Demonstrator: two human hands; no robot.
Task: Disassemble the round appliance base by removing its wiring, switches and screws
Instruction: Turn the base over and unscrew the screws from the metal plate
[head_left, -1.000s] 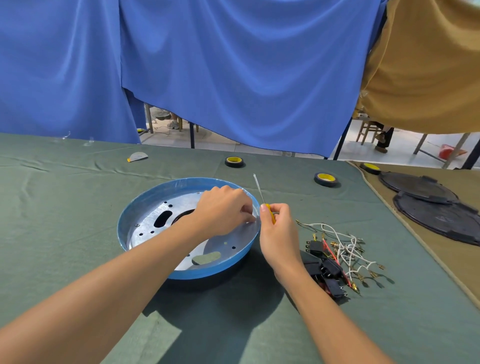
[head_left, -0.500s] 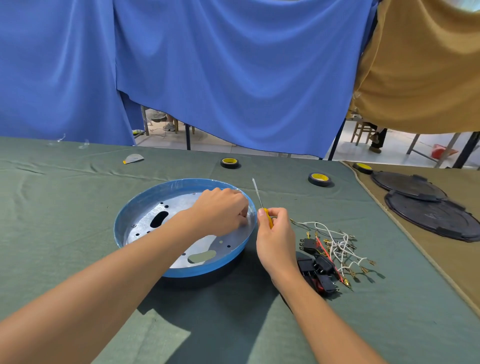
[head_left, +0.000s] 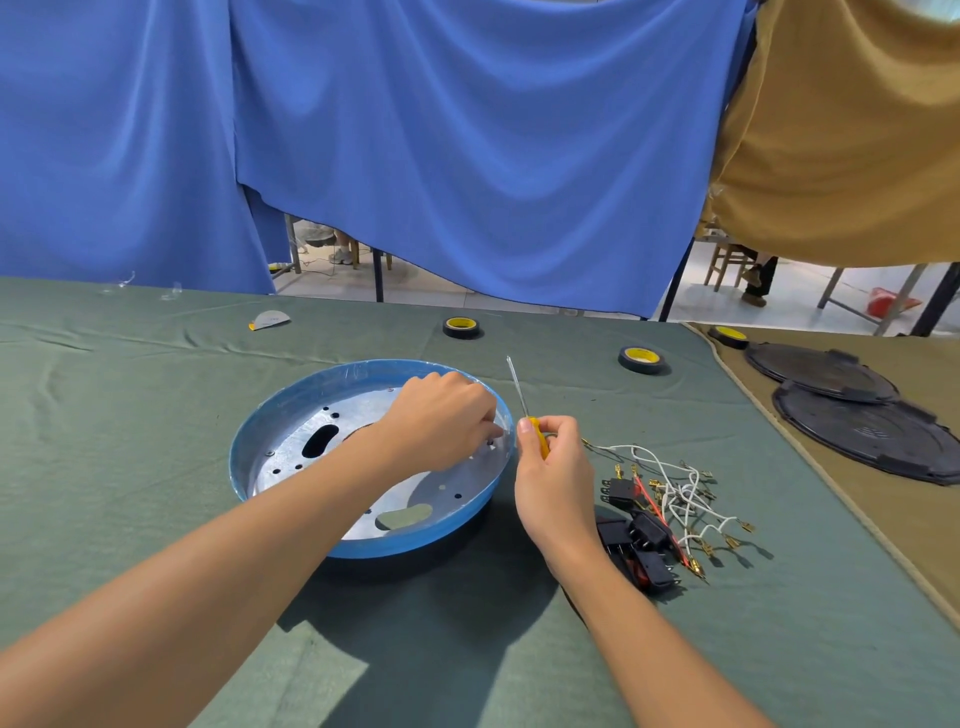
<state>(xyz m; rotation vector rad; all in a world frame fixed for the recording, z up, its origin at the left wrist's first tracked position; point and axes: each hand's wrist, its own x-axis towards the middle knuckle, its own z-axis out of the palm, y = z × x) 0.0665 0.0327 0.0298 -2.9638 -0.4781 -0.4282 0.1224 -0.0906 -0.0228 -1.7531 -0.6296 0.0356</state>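
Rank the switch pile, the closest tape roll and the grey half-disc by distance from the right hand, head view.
1. switch pile, just right of the right hand.
2. tape roll, beyond the hand, slightly right.
3. grey half-disc, far left by the back edge.

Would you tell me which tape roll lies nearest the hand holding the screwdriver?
The middle roll, just right of the screwdriver; the left roll and right roll lie farther.
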